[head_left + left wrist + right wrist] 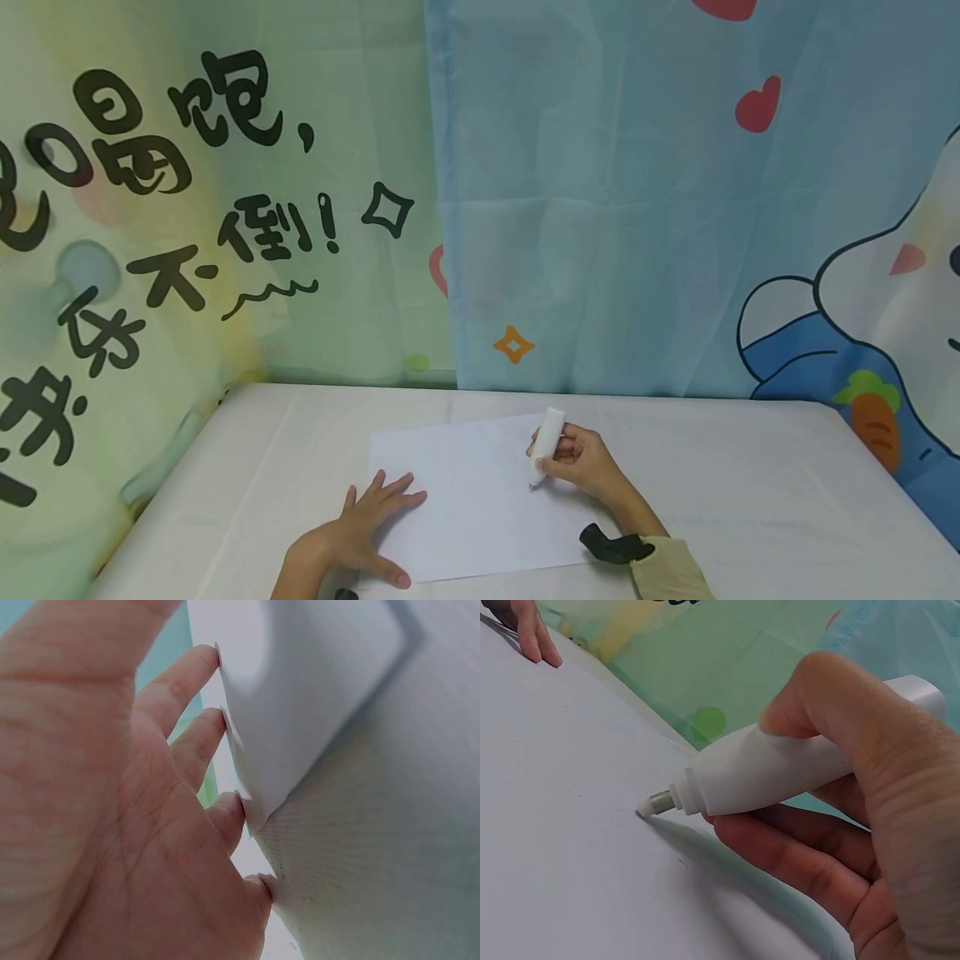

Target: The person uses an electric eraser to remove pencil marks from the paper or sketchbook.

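Note:
A white sheet of paper (465,508) lies flat in the middle. My right hand (588,462) grips a white electric eraser (761,769), thumb on one side and curled fingers on the other. Its short pale tip sits in a metal sleeve and points down at the paper's right part, right at the surface in the right wrist view. My left hand (363,529) is spread over the paper's left edge, fingers apart and fairly straight. In the left wrist view its fingertips (208,656) rest along the sheet, near a corner.
A white cloth covers the table (750,500). Behind it hang a green curtain (337,333) with black lettering and a blue curtain (600,250) with hearts and a cartoon figure. A black strap (615,546) is at my right wrist, over the paper's lower right corner.

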The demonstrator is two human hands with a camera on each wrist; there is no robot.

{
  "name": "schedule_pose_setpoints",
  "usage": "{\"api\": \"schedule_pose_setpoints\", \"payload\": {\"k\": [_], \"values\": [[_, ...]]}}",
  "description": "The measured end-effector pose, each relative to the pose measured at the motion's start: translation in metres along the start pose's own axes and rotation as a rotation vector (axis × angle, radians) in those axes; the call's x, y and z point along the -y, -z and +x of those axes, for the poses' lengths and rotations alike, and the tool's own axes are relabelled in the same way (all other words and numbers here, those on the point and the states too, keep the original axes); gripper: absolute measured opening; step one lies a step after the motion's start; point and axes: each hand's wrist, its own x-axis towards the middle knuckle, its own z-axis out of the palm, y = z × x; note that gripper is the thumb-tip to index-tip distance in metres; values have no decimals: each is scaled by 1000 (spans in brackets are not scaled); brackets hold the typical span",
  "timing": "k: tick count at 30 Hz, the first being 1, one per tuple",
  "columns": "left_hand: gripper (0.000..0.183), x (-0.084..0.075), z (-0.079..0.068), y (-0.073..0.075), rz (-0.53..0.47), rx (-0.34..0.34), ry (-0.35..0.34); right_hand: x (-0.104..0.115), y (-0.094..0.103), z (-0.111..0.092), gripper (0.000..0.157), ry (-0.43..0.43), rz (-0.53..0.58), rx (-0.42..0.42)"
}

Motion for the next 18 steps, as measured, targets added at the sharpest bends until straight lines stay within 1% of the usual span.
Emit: {"api": "schedule_pose_setpoints", "payload": {"k": [8, 18], "values": [[98, 1, 0, -1, -5, 5, 6, 1, -1, 0, 37, -10, 8, 0], [98, 2, 0, -1, -15, 1, 6, -3, -2, 0, 36, 4, -1, 33]]}}
